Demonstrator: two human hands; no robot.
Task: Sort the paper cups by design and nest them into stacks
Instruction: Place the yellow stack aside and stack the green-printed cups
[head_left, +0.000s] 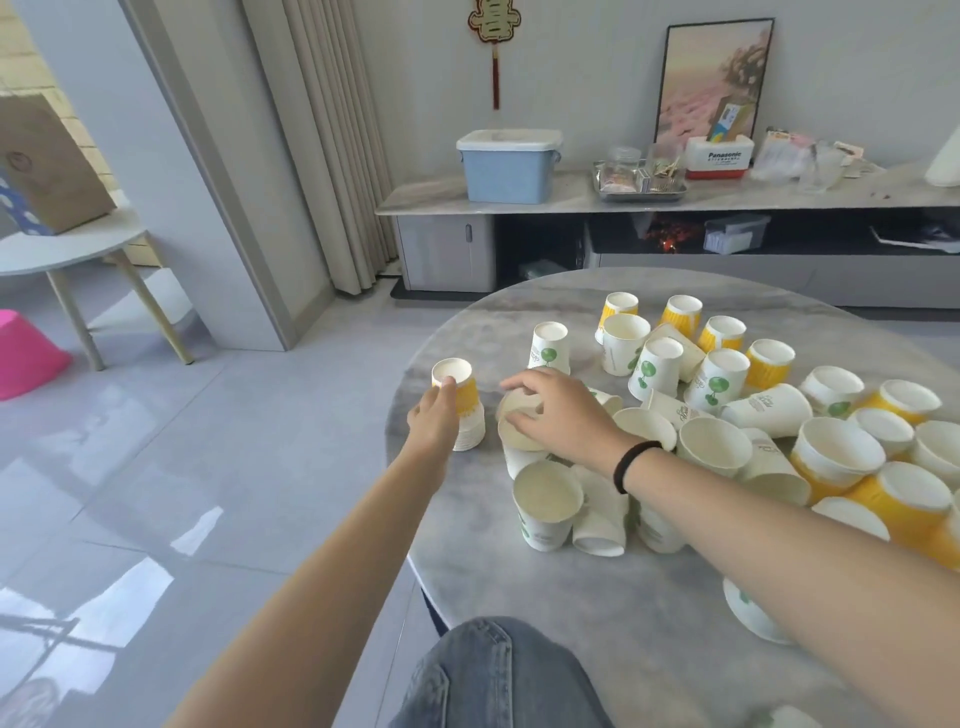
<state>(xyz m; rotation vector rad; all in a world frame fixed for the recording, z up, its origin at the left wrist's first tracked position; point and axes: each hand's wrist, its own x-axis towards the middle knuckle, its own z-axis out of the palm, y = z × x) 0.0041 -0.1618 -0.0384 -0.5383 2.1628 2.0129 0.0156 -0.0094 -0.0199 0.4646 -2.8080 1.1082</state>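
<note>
A nested stack of upside-down yellow cups (467, 410) stands near the table's left edge. My left hand (435, 415) grips its top cup from the near side. Just to the right, my right hand (558, 410) rests on top of a stack of white cups with green tree prints (519, 441), fingers curled over the top cup's base. Several loose cups of both designs, yellow cups (769, 364) and green-tree cups (655, 369), lie upright, inverted or tipped across the middle and right of the round grey table (597, 613).
A green-tree cup (546, 504) stands open-side up just in front of my right wrist, with tipped cups beside it. My knee in jeans (498, 675) is under the table's near edge. A low cabinet (675, 197) with a blue bin stands behind.
</note>
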